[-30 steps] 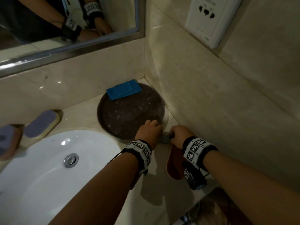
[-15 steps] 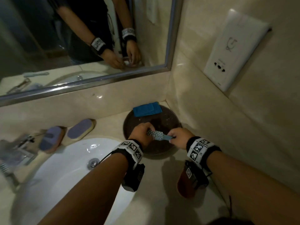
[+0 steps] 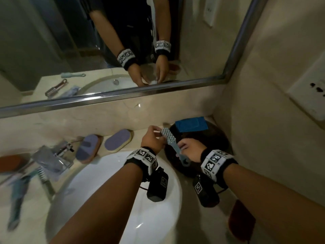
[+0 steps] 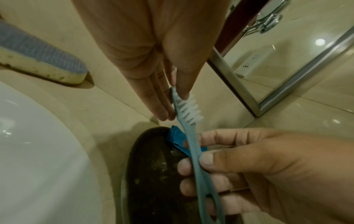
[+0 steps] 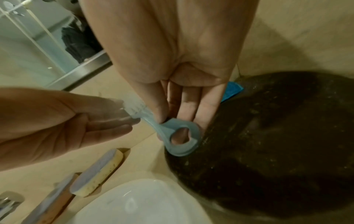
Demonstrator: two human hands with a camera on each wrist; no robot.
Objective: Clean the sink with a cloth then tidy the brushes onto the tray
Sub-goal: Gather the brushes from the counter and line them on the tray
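Both hands hold a small blue-grey brush [image 3: 173, 147] with white bristles above the left edge of the round dark tray [image 3: 216, 143]. My left hand [image 3: 158, 132] pinches the bristle head between thumb and straight fingers [image 4: 162, 109]. My right hand [image 3: 182, 147] grips the handle [image 4: 193, 151] near its looped end [image 5: 182, 136]. A folded blue cloth [image 3: 191, 124] lies on the tray's far side. The white sink [image 3: 114, 199] is below my left forearm.
Two purple-topped sponges [image 3: 117, 140] [image 3: 88, 148] lie behind the sink by the chrome tap [image 3: 58, 155]. More brushes [image 3: 17, 191] lie blurred at the far left. A dark red object [image 3: 241, 221] sits on the counter at the lower right. The side wall stands close behind the tray.
The two hands have lifted the brush from the counter at the tray's near edge and carried it up and back to the tray's left side. The head view has pulled back.
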